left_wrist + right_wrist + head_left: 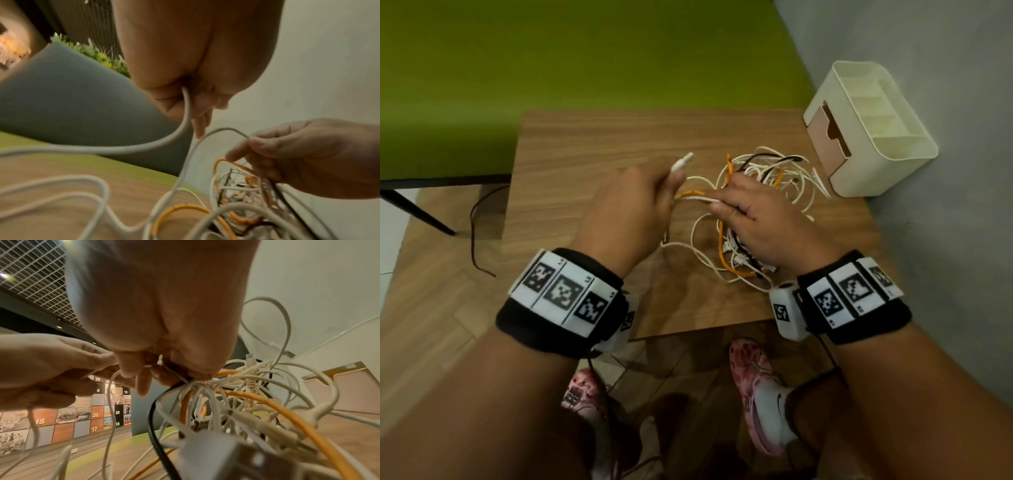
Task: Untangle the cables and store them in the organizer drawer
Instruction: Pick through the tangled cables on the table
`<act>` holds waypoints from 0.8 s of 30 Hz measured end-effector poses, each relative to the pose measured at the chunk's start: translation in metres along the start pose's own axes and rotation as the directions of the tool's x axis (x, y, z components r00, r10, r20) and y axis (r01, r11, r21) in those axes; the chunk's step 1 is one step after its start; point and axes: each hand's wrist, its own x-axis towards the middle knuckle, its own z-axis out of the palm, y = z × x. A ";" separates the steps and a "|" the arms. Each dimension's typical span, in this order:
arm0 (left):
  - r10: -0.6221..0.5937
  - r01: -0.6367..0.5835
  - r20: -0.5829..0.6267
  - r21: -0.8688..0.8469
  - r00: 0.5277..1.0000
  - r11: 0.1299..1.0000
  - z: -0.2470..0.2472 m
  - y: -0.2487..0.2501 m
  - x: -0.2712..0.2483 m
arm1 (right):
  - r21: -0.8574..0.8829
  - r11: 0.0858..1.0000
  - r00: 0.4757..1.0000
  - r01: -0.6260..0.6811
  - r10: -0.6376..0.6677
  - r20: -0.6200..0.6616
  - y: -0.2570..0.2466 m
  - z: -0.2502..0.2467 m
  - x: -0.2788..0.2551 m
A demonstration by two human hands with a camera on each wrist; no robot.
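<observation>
A tangle of white, orange and black cables [756, 212] lies on the small wooden table [592, 147]. My left hand [633, 202] grips a white cable [185, 113], whose plug end [683, 161] sticks out past the fingers. My right hand [753, 212] sits over the middle of the tangle, its fingers curled round a bunch of the cables [197, 382]. The cream organizer [873, 126] stands at the table's back right corner, with its pinkish drawer [828, 137] facing the tangle. I cannot tell whether the drawer is pulled out.
A grey wall runs along the right, just behind the organizer. A green surface [551, 68] lies beyond the table's far edge. A thin dark cord [476, 233] trails on the floor to the left. My feet in pink shoes [756, 383] stand under the near table edge.
</observation>
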 end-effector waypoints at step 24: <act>-0.117 0.125 -0.116 0.063 0.986 0.990 -0.009 -0.012 0.001 | -0.005 1.000 0.996 -0.005 0.005 -0.088 0.009 -0.005 0.000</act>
